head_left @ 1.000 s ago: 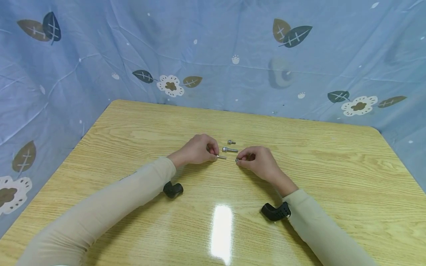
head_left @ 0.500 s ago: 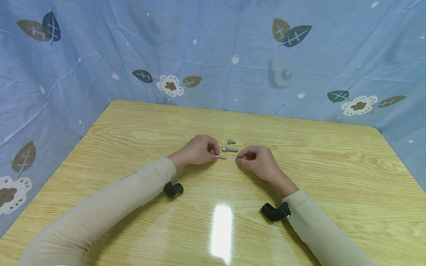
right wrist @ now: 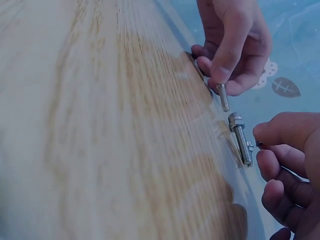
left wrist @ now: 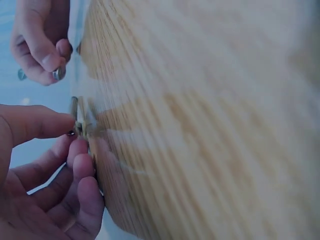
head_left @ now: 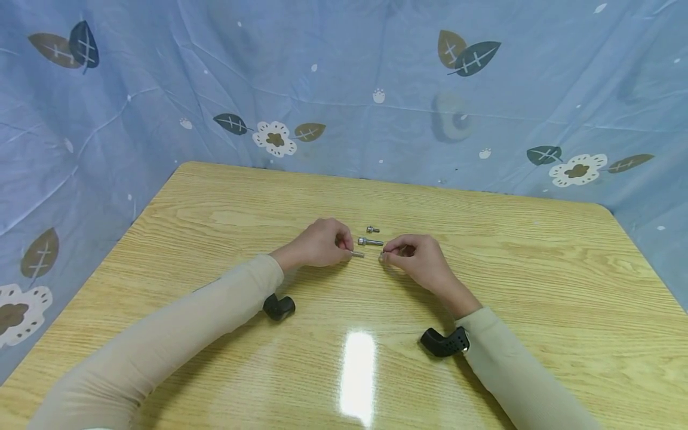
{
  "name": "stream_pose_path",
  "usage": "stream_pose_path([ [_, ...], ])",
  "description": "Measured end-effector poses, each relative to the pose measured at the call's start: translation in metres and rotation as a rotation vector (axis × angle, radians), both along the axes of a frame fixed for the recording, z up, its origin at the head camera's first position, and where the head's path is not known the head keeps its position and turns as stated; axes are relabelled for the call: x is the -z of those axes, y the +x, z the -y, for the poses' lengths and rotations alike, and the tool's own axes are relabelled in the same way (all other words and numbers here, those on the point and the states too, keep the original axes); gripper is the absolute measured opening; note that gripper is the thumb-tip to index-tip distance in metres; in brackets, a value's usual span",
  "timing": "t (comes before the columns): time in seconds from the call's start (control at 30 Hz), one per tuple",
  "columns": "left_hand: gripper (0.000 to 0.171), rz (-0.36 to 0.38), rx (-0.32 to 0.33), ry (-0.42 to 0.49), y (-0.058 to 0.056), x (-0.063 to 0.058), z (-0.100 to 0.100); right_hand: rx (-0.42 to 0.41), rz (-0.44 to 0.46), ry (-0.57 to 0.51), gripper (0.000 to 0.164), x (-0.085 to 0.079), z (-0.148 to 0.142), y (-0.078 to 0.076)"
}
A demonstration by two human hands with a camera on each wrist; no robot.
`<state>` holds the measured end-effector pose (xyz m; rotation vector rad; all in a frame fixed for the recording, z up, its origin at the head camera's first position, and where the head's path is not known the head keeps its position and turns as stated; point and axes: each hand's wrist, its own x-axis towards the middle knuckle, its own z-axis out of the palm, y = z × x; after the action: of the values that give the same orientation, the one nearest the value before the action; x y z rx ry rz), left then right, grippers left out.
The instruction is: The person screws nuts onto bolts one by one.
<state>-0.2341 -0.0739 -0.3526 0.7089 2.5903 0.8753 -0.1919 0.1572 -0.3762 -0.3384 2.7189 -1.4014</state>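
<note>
- Your right hand (head_left: 421,263) has slightly turned the small metal nut (left wrist: 58,73): a second ago its holed face showed to the head camera, and now mostly a bright edge shows there.
- You hold that nut pinched between thumb and fingertips, near the middle of the wooden table (head_left: 242,209).
- Your left hand (head_left: 322,242) has hardly moved; thumb and forefinger pinch the slim bolt (head_left: 358,254) at its head end, with the bare shank pointing towards your right hand.
- Nut and slim bolt are apart, with a short gap between them much as it was, so the change seems to be one of the nut's facing only; I judge the two pieces unjoined.
- I cannot tell whether the slim bolt or the nut touches the tabletop.
- The long bolt (head_left: 371,242) lies just beyond your fingertips, with what looks like a nut up against its head, and it has stayed put.
- The short bolt (head_left: 373,229) lies beyond that, also unmoved; neither hand grips it.
</note>
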Motion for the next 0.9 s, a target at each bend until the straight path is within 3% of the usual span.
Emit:
stream_pose_path([
  [0.43, 0.007, 0.014, 0.020, 0.177, 0.007, -0.002, -0.002, 0.007, 0.002, -0.090, 0.011, 0.000, 0.000, 0.002],
  [0.9, 0.007, 0.067, 0.022, 0.302, 0.013, 0.003, -0.009, -0.014, 0.006, -0.158, 0.014, -0.002, 0.004, 0.007],
])
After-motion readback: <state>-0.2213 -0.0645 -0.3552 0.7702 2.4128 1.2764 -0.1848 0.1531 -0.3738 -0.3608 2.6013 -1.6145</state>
